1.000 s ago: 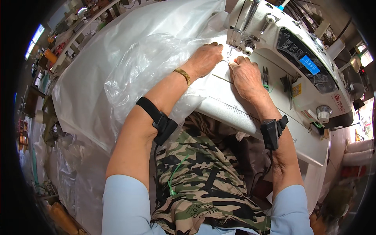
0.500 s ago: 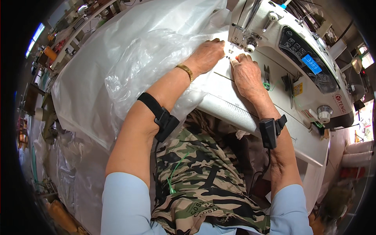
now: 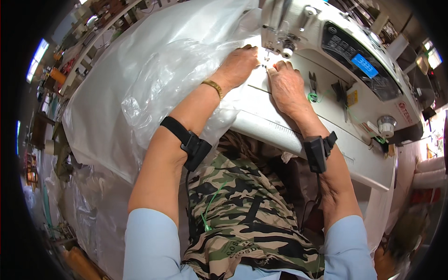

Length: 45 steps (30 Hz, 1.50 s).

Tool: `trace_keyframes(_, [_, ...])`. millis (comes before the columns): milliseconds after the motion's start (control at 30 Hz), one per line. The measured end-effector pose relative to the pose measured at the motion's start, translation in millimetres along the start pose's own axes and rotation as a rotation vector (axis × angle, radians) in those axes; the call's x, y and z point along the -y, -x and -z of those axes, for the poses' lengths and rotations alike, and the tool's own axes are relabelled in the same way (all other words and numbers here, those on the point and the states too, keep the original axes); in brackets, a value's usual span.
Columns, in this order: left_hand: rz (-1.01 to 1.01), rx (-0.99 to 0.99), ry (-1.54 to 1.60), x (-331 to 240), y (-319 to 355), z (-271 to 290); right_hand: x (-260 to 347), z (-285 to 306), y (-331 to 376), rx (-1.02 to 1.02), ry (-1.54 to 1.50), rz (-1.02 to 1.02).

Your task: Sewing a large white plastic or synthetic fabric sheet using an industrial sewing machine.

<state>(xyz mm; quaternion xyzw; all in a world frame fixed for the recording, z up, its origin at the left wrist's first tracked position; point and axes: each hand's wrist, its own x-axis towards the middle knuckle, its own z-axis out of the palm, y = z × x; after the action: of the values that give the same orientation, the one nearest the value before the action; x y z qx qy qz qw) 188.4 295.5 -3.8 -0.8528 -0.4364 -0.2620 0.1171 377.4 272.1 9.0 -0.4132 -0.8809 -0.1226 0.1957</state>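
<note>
Head view, and it's tight at the needle! White sheeting spreads across the far left, crumpled clear film bunched over it, reaching right toward the sewing machine. Left hand presses low, fingers together, just left of the presser foot; right hand curls narrow on the near right side. Whether either pinches an edge, I can't tell: glare washes it out. Danger one: fingertips this close could get caught should a hand slip forward. Danger two: that slippery, loose film could ride under the foot and pucker. And right of the right hand, snips trailing green thread could snag a sleeve-less wrist.
</note>
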Motion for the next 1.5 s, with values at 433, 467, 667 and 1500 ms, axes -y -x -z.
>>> trace_keyframes(433, [0.056, 0.017, 0.043, -56.4, 19.9, 46.9, -9.0, -13.8, -0.2, -0.103, -0.078, -0.089])
trace_keyframes(467, [0.099, 0.0, 0.101, -69.5, 23.9, 52.2, -9.8, -14.0, 3.6, -0.138, -0.084, -0.092])
trace_keyframes(667, [0.341, 0.243, 0.786, -166.2, 66.6, 87.7, -13.9, -4.7, 17.5, -0.209, -0.787, -0.504])
trace_keyframes(1500, [-0.109, -0.135, 0.421, -263.0, 114.7, 89.6, 10.9, -14.7, 41.8, -0.556, -2.906, -1.113])
